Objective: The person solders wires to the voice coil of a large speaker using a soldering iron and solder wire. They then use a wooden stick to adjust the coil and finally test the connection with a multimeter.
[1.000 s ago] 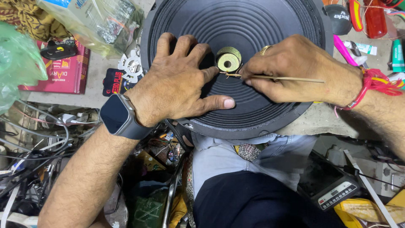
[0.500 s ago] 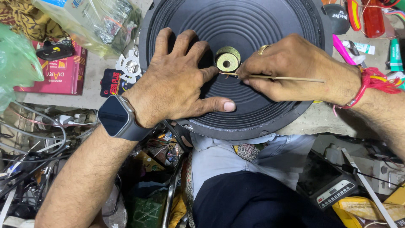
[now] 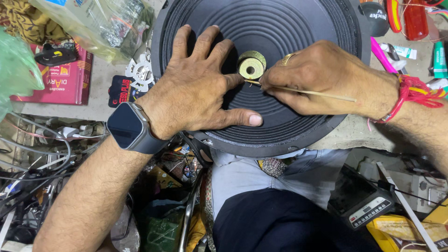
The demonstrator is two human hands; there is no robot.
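Hands working at the hub of a large black ribbed speaker cone point(image 3: 280, 28) on a cluttered bench.

Left hand point(image 3: 200, 88) lies released and spread flat, steadying the cone; right hand point(image 3: 317, 77) pinches a thin wooden stick point(image 3: 312, 92), tip beside the yellow-green coil ring point(image 3: 251, 65). The fingers hide the grip, and the cone's far rim is cut off.

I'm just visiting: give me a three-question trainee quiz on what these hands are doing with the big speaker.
1. True or false: the left hand lies flat on the black speaker cone.
2. Which hand holds the thin stick? A) left B) right C) neither
3. Fill in: the stick's tip meets the base of the small round ____ coil former at the cone's centre.

Key: 1 true; 2 B, the right hand; 3 yellowish.
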